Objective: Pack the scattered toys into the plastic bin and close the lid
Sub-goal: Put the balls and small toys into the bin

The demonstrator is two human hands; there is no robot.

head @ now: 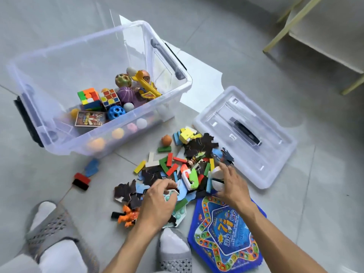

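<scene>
While your bin (59, 62) sits uncovered | left hand (157, 203) pinches, seemingly, a puzzle piece (173, 191) | right hand (233, 186) clasps white ball (216, 180) | lid (246, 134) beside pile.

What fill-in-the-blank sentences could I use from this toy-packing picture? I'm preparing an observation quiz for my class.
1. The lid lies on the ____, beside the toy pile.
2. The right hand grips a ____ ball.
3. Inside the bin, the number of puzzle cubes is ____.
4. The star-patterned game board is mainly ____.

Missing words: floor; white; two; blue
</scene>
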